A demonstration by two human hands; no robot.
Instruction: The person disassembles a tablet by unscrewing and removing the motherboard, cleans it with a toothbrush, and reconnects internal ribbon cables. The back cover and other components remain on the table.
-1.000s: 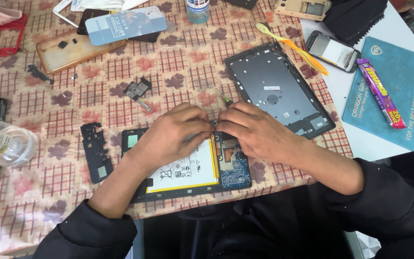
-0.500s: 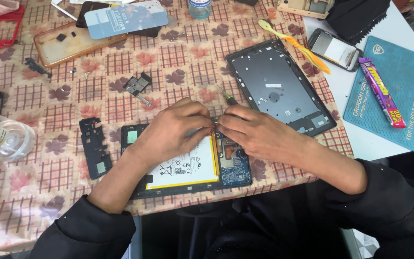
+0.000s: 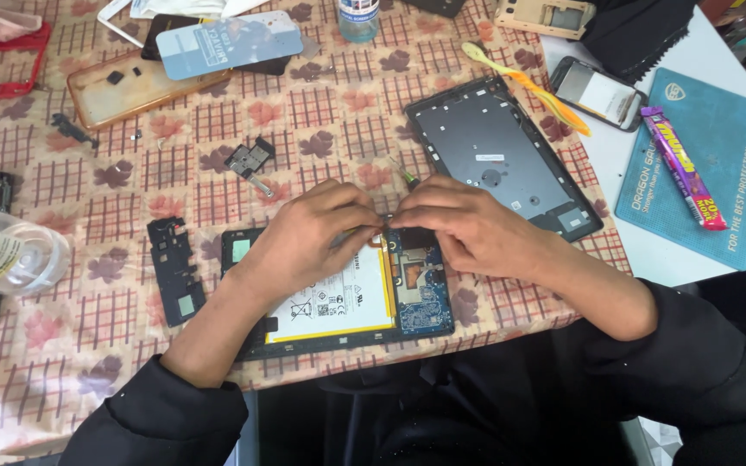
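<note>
An opened tablet [image 3: 338,319] lies at the table's near edge, showing a white battery with a yellow border [image 3: 343,298] and a blue circuit board [image 3: 420,293]. My left hand [image 3: 308,237] rests on the tablet, its fingers curled at the top edge by a small orange flex strip [image 3: 379,242]. My right hand [image 3: 468,229] meets it fingertip to fingertip over the top of the board. A thin green-tipped tool [image 3: 403,173] sticks out above the right fingers. What the fingertips pinch is hidden.
The tablet's dark back cover [image 3: 502,160] lies at the right. A black plastic frame piece [image 3: 174,267] lies left of the tablet and a small metal part [image 3: 248,160] above it. A clear bottle [image 3: 10,255], a phone [image 3: 597,91], a yellow pry tool [image 3: 528,86] and a blue mat [image 3: 710,164] are nearby.
Both hands stay at the same spot on the tablet's top edge. Only the view has shifted slightly.
</note>
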